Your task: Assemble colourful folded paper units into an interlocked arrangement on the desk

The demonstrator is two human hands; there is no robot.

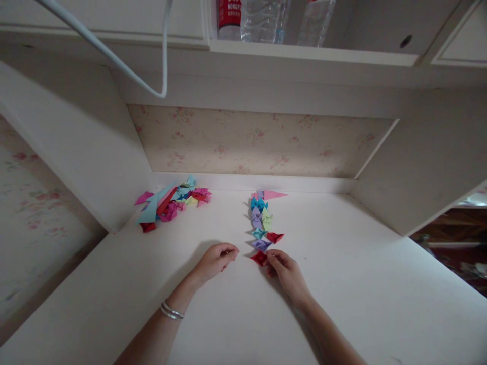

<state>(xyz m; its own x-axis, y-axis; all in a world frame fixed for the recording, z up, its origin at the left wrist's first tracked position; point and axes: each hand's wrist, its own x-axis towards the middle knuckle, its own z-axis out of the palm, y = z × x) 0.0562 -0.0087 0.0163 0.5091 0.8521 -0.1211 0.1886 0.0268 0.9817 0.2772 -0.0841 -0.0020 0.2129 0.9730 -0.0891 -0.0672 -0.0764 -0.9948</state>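
Note:
My right hand [287, 276] pinches the edge of a small red origami piece [259, 258] at the near end of a column of folded paper on the desk. Just beyond it are a purple origami piece [262, 245], a teal one [259, 233] and a red one [274, 236]. Farther back come a lavender piece [256, 218], a light green one [267, 219], blue ones [258, 204] and a pink pointed paper [274, 194]. Left of the column, my left hand [216, 261] hovers over or rests on the desk with its fingertips closed; nothing shows between them.
A heap of colourful folded papers [167, 207] lies at the back left of the white desk [213, 319]. Overhead, a shelf [315, 53] holds plastic bottles [262, 20]. A white lamp arm or cable [125, 66] hangs at upper left. Side panels [411, 162] enclose the desk.

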